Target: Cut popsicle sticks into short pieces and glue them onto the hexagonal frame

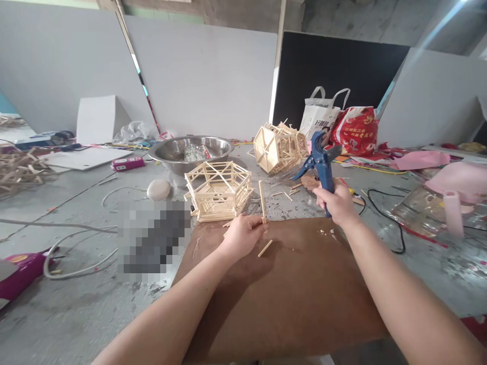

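My left hand (246, 234) rests on a brown board (297, 294), its fingers closed around the lower end of an upright pale wooden stick (262, 197). A short loose stick (265, 248) lies on the board just below it. Beyond this hand stands an open six-sided frame (218, 192) built of thin sticks. Raised off to the right, my right hand (337, 200) is wrapped around the handle of a blue trigger-handled tool (323, 170). This tool has a lever on its left side and a dark part on its right; its exact kind is unclear.
A steel basin (171, 152) stands behind the frame, with a larger stick structure (279, 147) to its right. Bags (355, 129) sit at the back. Cables (399, 228) and a white oval object (159, 189) lie on the grey floor. Left of the board, one patch is pixelated.
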Demonstrator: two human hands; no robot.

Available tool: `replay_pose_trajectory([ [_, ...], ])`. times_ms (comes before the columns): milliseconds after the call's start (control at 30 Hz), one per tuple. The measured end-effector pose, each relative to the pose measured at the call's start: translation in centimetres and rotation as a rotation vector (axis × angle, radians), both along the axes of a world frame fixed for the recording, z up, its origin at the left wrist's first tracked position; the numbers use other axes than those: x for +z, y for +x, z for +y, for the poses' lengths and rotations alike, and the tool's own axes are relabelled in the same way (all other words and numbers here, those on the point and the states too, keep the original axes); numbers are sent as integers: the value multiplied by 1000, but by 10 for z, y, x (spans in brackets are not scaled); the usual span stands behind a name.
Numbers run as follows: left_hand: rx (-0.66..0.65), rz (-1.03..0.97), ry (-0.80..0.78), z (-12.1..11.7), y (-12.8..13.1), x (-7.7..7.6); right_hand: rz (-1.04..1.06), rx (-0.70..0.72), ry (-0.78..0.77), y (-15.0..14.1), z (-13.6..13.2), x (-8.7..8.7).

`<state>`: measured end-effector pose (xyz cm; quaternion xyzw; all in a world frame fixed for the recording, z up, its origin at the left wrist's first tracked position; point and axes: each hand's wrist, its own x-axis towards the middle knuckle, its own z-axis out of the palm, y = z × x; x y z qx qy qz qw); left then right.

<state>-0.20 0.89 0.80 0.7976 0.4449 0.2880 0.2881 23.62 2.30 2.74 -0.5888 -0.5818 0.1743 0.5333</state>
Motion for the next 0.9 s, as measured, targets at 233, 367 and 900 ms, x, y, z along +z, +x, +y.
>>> replay_pose_trajectory([
  [233,-83,-205,-184,-5,0,7,478,622,-278,-10,-15,-10],
  [367,-146,-286,-307,-5,1,4,516,712,-329,-21,-16,-16],
  [900,-166,-210,-317,-14,11,6,487,817,-333,-68,-33,-26],
])
